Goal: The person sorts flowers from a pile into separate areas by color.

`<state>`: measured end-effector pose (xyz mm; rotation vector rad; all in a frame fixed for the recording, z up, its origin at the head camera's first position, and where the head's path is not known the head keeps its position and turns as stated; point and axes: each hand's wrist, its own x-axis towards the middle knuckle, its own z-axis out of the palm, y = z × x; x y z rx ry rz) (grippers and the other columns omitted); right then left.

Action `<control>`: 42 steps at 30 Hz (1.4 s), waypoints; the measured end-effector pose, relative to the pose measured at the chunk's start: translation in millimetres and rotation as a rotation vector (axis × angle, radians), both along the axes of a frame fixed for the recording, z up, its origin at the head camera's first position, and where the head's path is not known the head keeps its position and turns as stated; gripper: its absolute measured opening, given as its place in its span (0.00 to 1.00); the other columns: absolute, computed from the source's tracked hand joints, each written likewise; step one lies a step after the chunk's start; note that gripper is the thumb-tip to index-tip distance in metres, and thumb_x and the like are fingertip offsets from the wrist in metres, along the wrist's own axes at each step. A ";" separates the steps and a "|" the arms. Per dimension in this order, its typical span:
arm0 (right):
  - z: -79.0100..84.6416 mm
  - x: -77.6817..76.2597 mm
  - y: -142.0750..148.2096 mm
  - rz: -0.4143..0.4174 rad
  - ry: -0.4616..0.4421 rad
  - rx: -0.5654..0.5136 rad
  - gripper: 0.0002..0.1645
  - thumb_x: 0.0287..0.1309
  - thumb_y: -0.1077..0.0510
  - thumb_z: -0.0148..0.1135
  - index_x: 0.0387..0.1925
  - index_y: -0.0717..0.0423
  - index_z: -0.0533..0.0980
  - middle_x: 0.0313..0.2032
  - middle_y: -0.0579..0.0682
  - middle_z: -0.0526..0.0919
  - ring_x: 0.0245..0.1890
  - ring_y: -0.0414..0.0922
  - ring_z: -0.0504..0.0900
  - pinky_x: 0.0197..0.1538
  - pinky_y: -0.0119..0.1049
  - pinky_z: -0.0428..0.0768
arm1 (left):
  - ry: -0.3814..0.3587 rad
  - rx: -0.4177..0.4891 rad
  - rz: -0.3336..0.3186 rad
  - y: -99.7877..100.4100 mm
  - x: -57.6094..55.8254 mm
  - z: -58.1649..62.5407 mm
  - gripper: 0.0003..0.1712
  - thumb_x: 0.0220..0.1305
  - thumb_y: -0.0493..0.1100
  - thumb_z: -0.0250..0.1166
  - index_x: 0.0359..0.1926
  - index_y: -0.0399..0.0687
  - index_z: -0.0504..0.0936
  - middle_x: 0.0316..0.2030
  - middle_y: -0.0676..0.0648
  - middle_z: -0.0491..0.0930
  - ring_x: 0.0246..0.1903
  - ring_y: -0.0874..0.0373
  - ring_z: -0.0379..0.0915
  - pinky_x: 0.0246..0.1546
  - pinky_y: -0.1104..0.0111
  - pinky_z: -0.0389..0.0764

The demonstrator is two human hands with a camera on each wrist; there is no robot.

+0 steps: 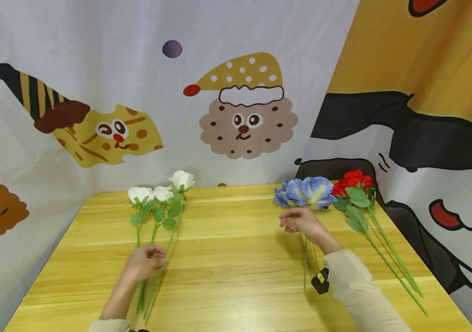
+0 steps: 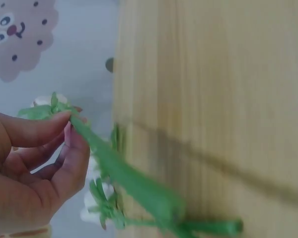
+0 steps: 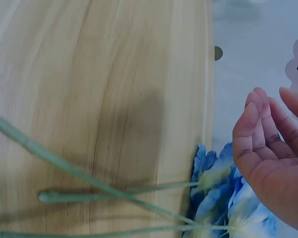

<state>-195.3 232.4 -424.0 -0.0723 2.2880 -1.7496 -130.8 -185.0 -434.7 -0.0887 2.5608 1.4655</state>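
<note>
My left hand (image 1: 142, 263) pinches the green stem of a white rose (image 1: 181, 180) between thumb and fingers. In the left wrist view the stem (image 2: 124, 168) slants out from the fingertips toward the camera. Two more white roses (image 1: 139, 194) lie on the table just left of it, their stems passing beneath the hand. My right hand (image 1: 304, 224) hovers over the stems of several blue flowers (image 1: 311, 191), fingers loosely bent and nothing between them. From the right wrist, the blue petals (image 3: 213, 193) appear below and beside the hand, apart from the fingertips.
Red flowers (image 1: 354, 180) with long green stems lie along the right side of the wooden table (image 1: 236, 258). Behind the table's far edge hangs a cloth (image 1: 136, 83) printed with cartoon biscuits and cheese. A black wrist device (image 1: 321, 281) sits at the right cuff.
</note>
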 end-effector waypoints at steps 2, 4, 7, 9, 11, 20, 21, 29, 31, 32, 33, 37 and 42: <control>0.6 1.2 -3.9 0.015 0.006 -0.010 0.15 0.62 0.68 0.52 0.47 0.79 0.71 0.31 0.56 0.81 0.27 0.47 0.79 0.34 0.40 0.83 | 0.019 0.013 -0.012 6.9 -1.6 1.5 0.11 0.55 0.25 0.60 0.41 0.24 0.76 0.31 0.42 0.76 0.30 0.54 0.74 0.32 0.65 0.83; -0.1 1.7 -8.0 0.021 0.002 -0.022 0.15 0.62 0.69 0.52 0.46 0.78 0.71 0.30 0.56 0.81 0.27 0.47 0.79 0.34 0.40 0.83 | 0.038 0.035 -0.029 14.1 -2.9 2.8 0.11 0.55 0.25 0.60 0.41 0.25 0.76 0.32 0.42 0.76 0.30 0.54 0.74 0.32 0.65 0.83; -1.7 2.1 -15.0 0.031 -0.004 -0.032 0.14 0.62 0.69 0.52 0.46 0.77 0.71 0.29 0.55 0.81 0.28 0.50 0.80 0.34 0.40 0.83 | 0.059 0.053 -0.055 25.0 -4.4 4.5 0.10 0.54 0.25 0.61 0.40 0.26 0.77 0.32 0.43 0.77 0.29 0.55 0.74 0.31 0.66 0.83; -2.7 2.8 -19.8 0.040 -0.007 -0.035 0.13 0.61 0.69 0.52 0.45 0.76 0.72 0.29 0.55 0.81 0.28 0.51 0.80 0.36 0.42 0.83 | 0.066 0.069 -0.071 32.4 -5.5 5.1 0.10 0.54 0.25 0.61 0.40 0.26 0.77 0.32 0.42 0.77 0.29 0.55 0.75 0.31 0.65 0.83; -3.0 3.9 -24.5 0.049 -0.014 -0.045 0.13 0.61 0.69 0.52 0.45 0.75 0.73 0.29 0.55 0.81 0.29 0.52 0.80 0.36 0.44 0.83 | 0.059 0.087 -0.077 39.9 -6.2 5.9 0.10 0.54 0.25 0.61 0.40 0.27 0.78 0.32 0.43 0.77 0.30 0.55 0.75 0.32 0.65 0.83; -4.0 8.1 -43.2 0.089 -0.025 -0.087 0.14 0.61 0.68 0.54 0.47 0.73 0.73 0.31 0.57 0.81 0.30 0.54 0.80 0.42 0.55 0.81 | 0.026 0.186 -0.116 73.5 -6.7 10.1 0.09 0.54 0.23 0.60 0.39 0.26 0.77 0.31 0.42 0.76 0.30 0.54 0.74 0.33 0.63 0.84; -3.8 8.7 -45.8 0.091 -0.025 -0.090 0.13 0.61 0.68 0.54 0.46 0.73 0.73 0.31 0.57 0.82 0.30 0.53 0.80 0.42 0.55 0.81 | 0.026 0.190 -0.127 76.8 -6.4 10.7 0.09 0.54 0.23 0.60 0.39 0.25 0.77 0.31 0.42 0.76 0.30 0.54 0.74 0.33 0.63 0.84; -2.9 15.2 -65.7 0.153 -0.028 -0.109 0.15 0.62 0.65 0.55 0.46 0.74 0.73 0.34 0.60 0.81 0.32 0.56 0.79 0.42 0.54 0.81 | 0.045 0.241 -0.242 101.8 -5.8 13.9 0.09 0.54 0.24 0.62 0.38 0.26 0.77 0.30 0.43 0.76 0.28 0.57 0.73 0.32 0.63 0.84; -2.8 16.6 -70.0 0.164 -0.027 -0.105 0.15 0.62 0.64 0.56 0.46 0.74 0.74 0.34 0.60 0.81 0.32 0.57 0.79 0.41 0.54 0.81 | 0.046 0.253 -0.269 107.4 -5.5 15.1 0.09 0.54 0.25 0.62 0.38 0.26 0.77 0.30 0.43 0.76 0.29 0.57 0.74 0.33 0.63 0.84; -2.5 17.3 -72.1 0.167 -0.027 -0.102 0.16 0.62 0.63 0.56 0.45 0.74 0.74 0.34 0.61 0.81 0.31 0.57 0.80 0.41 0.54 0.81 | 0.047 0.257 -0.283 109.9 -5.3 15.5 0.09 0.54 0.25 0.63 0.38 0.25 0.77 0.30 0.43 0.76 0.29 0.57 0.74 0.33 0.63 0.84; -2.5 18.0 -74.0 0.174 -0.025 -0.098 0.16 0.62 0.62 0.57 0.45 0.74 0.74 0.34 0.61 0.81 0.31 0.57 0.80 0.41 0.54 0.81 | 0.047 0.262 -0.294 112.5 -5.2 16.0 0.09 0.54 0.25 0.63 0.38 0.26 0.77 0.30 0.43 0.76 0.29 0.57 0.74 0.33 0.62 0.84; -1.9 20.5 -80.8 0.199 -0.017 -0.091 0.18 0.63 0.60 0.57 0.45 0.74 0.75 0.34 0.64 0.81 0.31 0.56 0.80 0.40 0.52 0.82 | 0.048 0.274 -0.327 121.3 -5.0 16.4 0.09 0.53 0.25 0.63 0.38 0.25 0.77 0.29 0.44 0.76 0.28 0.57 0.75 0.34 0.60 0.84; -0.4 23.1 -86.3 0.229 -0.001 -0.092 0.18 0.62 0.59 0.57 0.44 0.74 0.76 0.33 0.63 0.81 0.31 0.57 0.80 0.41 0.53 0.82 | 0.047 0.292 -0.349 129.9 -4.4 15.3 0.10 0.53 0.25 0.63 0.38 0.24 0.76 0.29 0.44 0.76 0.28 0.57 0.75 0.32 0.63 0.84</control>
